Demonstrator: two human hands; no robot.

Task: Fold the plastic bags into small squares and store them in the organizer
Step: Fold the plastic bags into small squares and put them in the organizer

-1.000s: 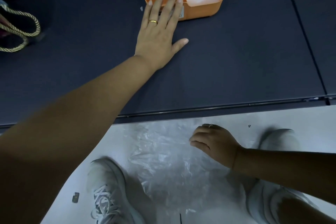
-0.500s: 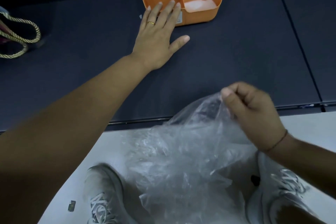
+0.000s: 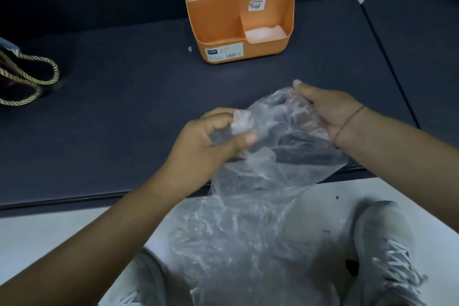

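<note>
We see a clear plastic bag (image 3: 285, 156) held over the table (image 3: 124, 119)
left hand (image 3: 206, 146) pinches its 9 o'clock edge; right hand (image 3: 330, 112) grips its 2 o'clock corner; organizer (image 3: 223, 20) at 12 o'clock

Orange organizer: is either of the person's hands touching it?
No, the left hand and right hand both grip the clear plastic bag, well apart from the organizer.
</note>
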